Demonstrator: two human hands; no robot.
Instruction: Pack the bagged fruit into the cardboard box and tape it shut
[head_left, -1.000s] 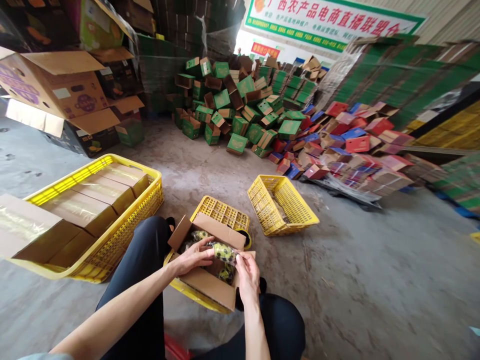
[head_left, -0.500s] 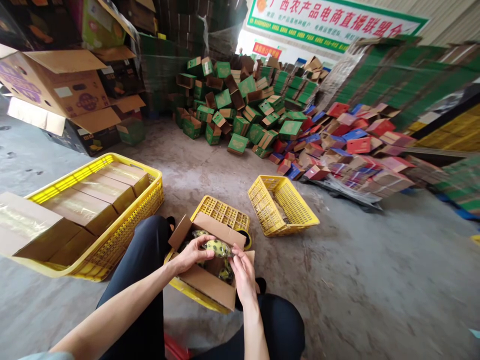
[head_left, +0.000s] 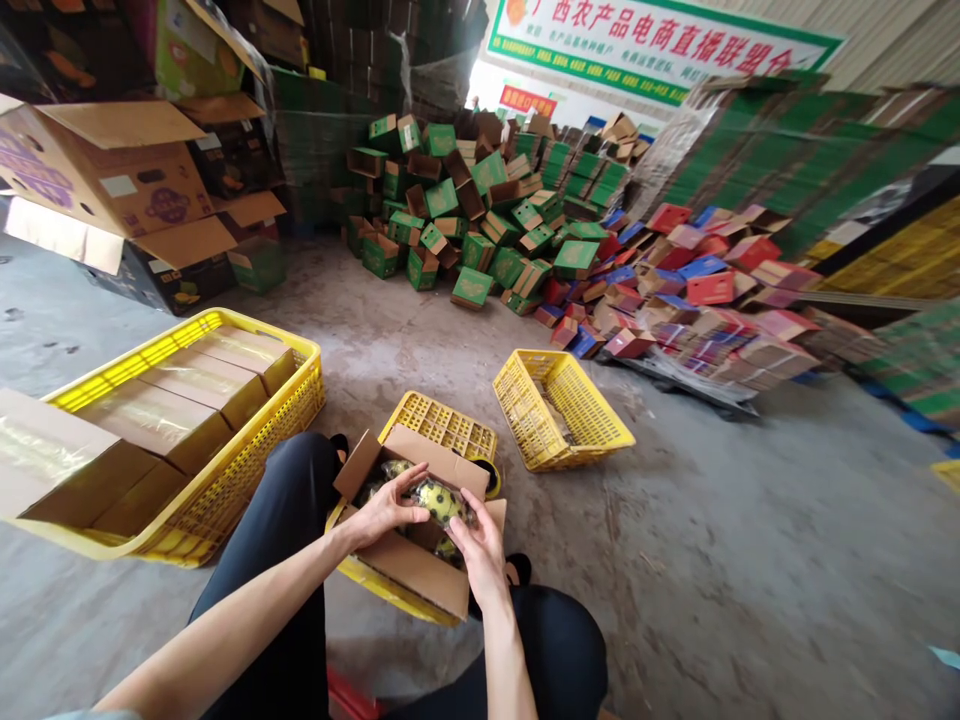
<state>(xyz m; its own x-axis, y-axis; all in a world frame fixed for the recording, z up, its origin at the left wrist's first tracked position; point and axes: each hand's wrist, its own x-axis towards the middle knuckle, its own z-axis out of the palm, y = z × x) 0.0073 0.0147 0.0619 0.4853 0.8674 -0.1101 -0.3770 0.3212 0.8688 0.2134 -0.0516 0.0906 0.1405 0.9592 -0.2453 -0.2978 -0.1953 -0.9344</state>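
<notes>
Between my two hands is a plastic-wrapped yellow packet with dark spots [head_left: 439,498]; I cannot make out what is inside it. My left hand [head_left: 390,508] grips its left end with thumb and fingers. At the right end, the fingers and thumb of my right hand [head_left: 482,540] hold it too. Just below lies an open cardboard box [head_left: 424,572], its flaps spread outward. Similar spotted packets [head_left: 394,468] lie inside, partly covered by my hands. The box rests on an upturned yellow crate [head_left: 439,424] between my knees.
To the left stands a large yellow crate [head_left: 300,400] filled with taped cardboard boxes [head_left: 202,385]. A smaller yellow crate [head_left: 592,425] sits ahead to the right. A tape roll [head_left: 492,478] is beside the box. Heaps of green cartons [head_left: 472,287] and red and blue cartons [head_left: 712,288] lie farther back.
The spotted packet has turned in my hands, and its right end now tilts downward. My right fingers have shifted along it. The whole view has moved slightly.
</notes>
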